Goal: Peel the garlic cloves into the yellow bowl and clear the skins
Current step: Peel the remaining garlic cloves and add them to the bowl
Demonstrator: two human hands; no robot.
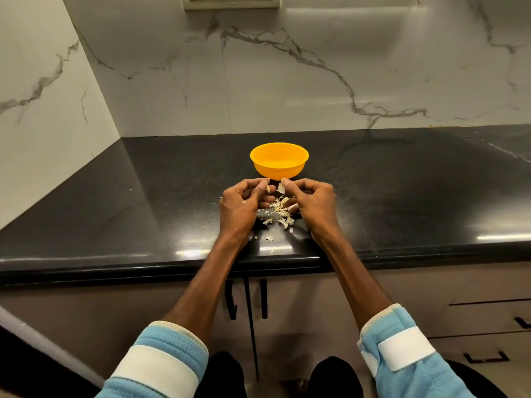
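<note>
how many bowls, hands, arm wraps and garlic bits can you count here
yellow bowl: 1
hands: 2, left hand, right hand
blue arm wraps: 2, left wrap, right wrap
pinched garlic bits: 2, left bit, right bit
skin pile: 1, loose scraps too small to count
total: 8

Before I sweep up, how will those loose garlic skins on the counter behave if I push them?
The garlic skins look like thin, curled flakes, so probably very light and floppy; a push may scatter some. The counter is glossy, so they should slide easily. A few lie near the front edge and could drop off.
</note>
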